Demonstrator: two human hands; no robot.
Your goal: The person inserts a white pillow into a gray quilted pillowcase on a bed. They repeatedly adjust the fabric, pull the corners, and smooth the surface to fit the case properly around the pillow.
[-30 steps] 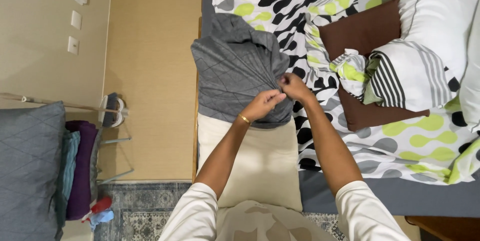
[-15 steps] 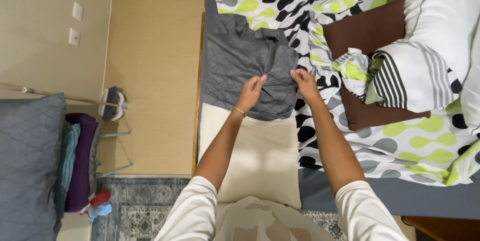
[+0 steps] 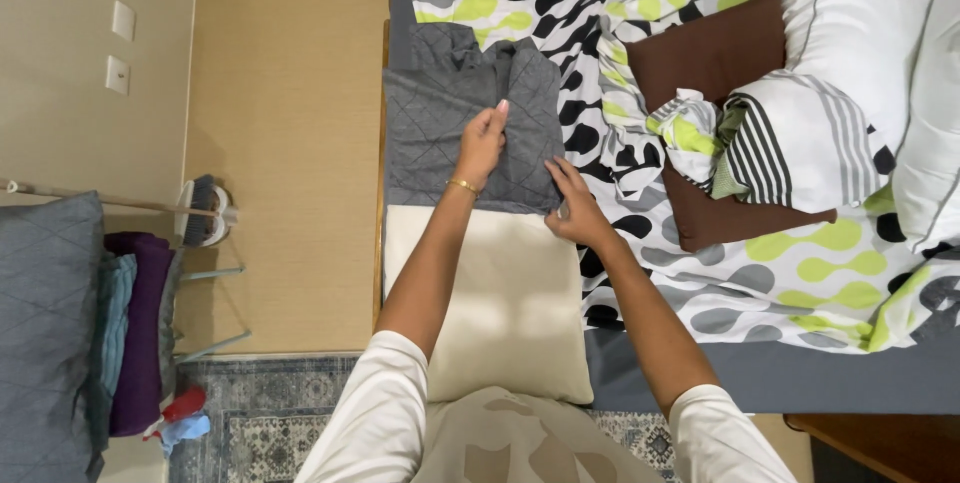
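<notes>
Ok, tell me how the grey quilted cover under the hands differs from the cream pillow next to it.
The grey quilted cover is dark, stitched in a diamond pattern and creased where it is folded; the cream pillow is pale, plain and smooth. The cover lies flat and thin, the pillow looks plump. The left hand and right hand both rest on the cover, while the forearms cross above the pillow. Both lie side by side along the bed's edge.

Even, warm indoor light, soft shadows, no glare; sharp overall, edges perhaps slightly stretched.
</notes>
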